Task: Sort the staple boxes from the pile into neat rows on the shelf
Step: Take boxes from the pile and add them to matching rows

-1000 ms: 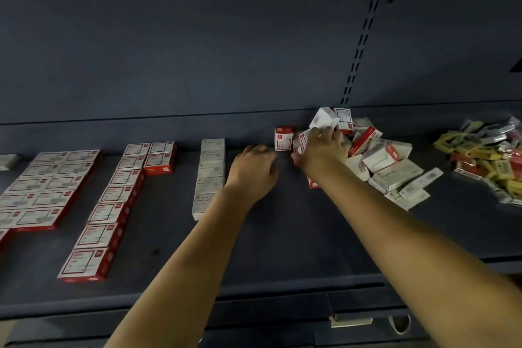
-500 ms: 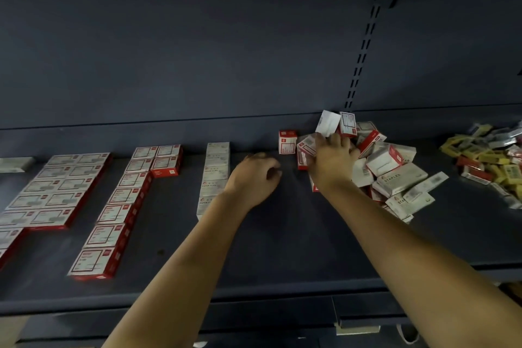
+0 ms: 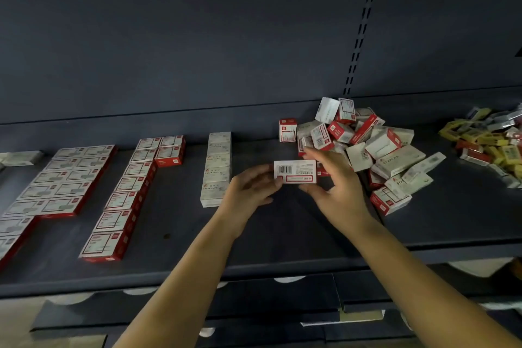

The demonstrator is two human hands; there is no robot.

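Note:
A white and red staple box (image 3: 295, 171) with a barcode side facing me hangs above the dark shelf (image 3: 282, 237). My left hand (image 3: 248, 192) pinches its left end and my right hand (image 3: 336, 189) grips its right end. Right behind lies the loose pile of staple boxes (image 3: 375, 150). One small red and white box (image 3: 287, 129) stands upright just left of the pile. Sorted rows lie to the left: a white column (image 3: 217, 168), a red-edged column (image 3: 124, 198) and a double row (image 3: 56, 181).
A heap of yellow and red packets (image 3: 491, 147) lies at the far right of the shelf. The shelf's front edge (image 3: 254, 271) runs below my forearms, with lower shelves under it. A slotted upright (image 3: 358, 37) rises on the back wall.
My right hand has drawn a box out of the pile toward me. My left hand moved right and took hold of the box's left end.

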